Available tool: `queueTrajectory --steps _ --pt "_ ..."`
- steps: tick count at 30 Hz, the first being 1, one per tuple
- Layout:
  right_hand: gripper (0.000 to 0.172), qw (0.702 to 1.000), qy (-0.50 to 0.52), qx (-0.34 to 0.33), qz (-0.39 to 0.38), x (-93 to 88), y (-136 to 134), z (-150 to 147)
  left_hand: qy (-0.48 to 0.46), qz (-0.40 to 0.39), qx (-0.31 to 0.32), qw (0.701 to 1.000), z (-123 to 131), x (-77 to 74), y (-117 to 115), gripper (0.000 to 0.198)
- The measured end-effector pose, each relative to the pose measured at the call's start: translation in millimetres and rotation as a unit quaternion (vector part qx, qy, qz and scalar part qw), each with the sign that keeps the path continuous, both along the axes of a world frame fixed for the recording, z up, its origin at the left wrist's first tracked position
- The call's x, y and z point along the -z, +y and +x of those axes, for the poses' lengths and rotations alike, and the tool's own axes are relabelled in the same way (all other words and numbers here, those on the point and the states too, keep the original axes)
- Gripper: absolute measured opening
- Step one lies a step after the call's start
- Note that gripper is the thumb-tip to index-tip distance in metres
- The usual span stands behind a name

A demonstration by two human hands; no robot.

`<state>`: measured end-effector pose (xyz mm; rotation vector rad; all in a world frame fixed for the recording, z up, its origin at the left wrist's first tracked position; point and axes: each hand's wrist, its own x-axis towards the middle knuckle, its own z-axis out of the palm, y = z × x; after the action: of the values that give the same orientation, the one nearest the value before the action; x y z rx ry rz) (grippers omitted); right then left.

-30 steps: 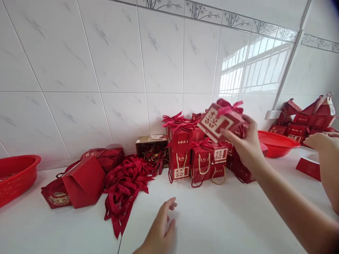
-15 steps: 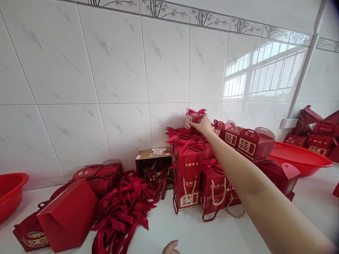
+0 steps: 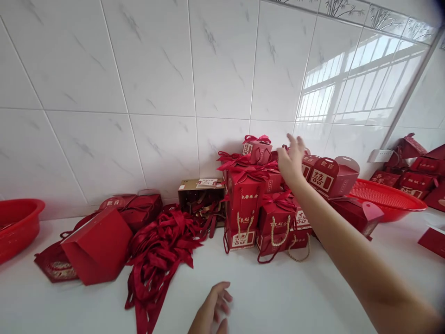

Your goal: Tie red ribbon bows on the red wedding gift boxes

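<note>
My right hand [image 3: 292, 157] is raised with fingers spread, holding nothing, just right of a small red ribboned gift box [image 3: 256, 149] that sits on top of a stack of red gift boxes [image 3: 253, 204] against the tiled wall. My left hand [image 3: 212, 308] hovers low over the white counter [image 3: 278, 297] near the front edge, fingers loosely apart and holding nothing. More red boxes with white handles [image 3: 330, 176] lie right of my right hand.
A heap of red ribbons [image 3: 160, 250] lies left of the stack, with a cardboard box [image 3: 200, 197] behind it. Red paper bags [image 3: 97, 243] lie further left. Red basins stand at far left [image 3: 17, 227] and right [image 3: 389, 202]. More red boxes [image 3: 413, 171] fill the right corner.
My right hand carried the ribboned box to the top of the stack, set it down and let go. It has drawn back to the right with fingers spread. The left hand stayed low.
</note>
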<state>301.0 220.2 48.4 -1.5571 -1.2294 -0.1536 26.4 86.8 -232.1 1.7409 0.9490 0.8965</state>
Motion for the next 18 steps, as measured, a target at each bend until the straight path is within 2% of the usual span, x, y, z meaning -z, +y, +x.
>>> queueTrajectory --steps 2,4,5,7,8,10,12,13,14,15,18 --pt "0.053 0.983 0.05 -0.047 0.173 21.5 -37 -1 0.013 0.02 -0.022 0.999 1 -18.1 -13 0.046" --pt "0.046 0.937 0.1 -0.073 0.326 41.3 -69 -2 0.045 0.034 -0.052 0.997 0 -30.9 -20 0.044" --pt "0.041 0.912 0.118 -0.074 0.386 48.8 -82 -3 0.072 0.069 -0.071 0.992 -3 -35.0 -21 0.042" --pt "0.031 0.871 0.147 -0.072 0.464 58.6 -102 -9 0.15 0.166 -0.127 0.966 -15 -40.0 -19 0.037" --pt "0.027 0.864 0.154 -0.078 0.474 61.5 -109 -14 0.172 0.191 -0.16 0.953 -24 -41.6 -16 0.036" --pt "0.021 0.89 0.143 -0.128 0.413 67.5 -118 -29 0.197 0.212 -0.212 0.934 -45 -44.1 -8 0.041" --pt "0.018 0.936 0.086 -0.227 0.254 80.9 -120 -53 0.214 0.224 -0.262 0.914 -67 -45.4 2 0.046" --pt "0.017 0.944 0.043 -0.285 0.162 92.3 -119 -68 0.22 0.228 -0.286 0.904 -77 -45.2 8 0.047" --pt "0.017 0.939 -0.003 -0.339 0.063 107.1 -117 -85 0.225 0.23 -0.308 0.895 -86 -44.2 13 0.045" --pt "0.02 0.921 -0.055 -0.384 -0.03 124.8 -114 -102 0.23 0.23 -0.326 0.888 -93 -42.4 19 0.043" --pt "0.013 0.902 -0.099 -0.405 -0.11 182.4 -102 -149 0.243 0.223 -0.363 0.872 -104 -34.6 32 0.031"
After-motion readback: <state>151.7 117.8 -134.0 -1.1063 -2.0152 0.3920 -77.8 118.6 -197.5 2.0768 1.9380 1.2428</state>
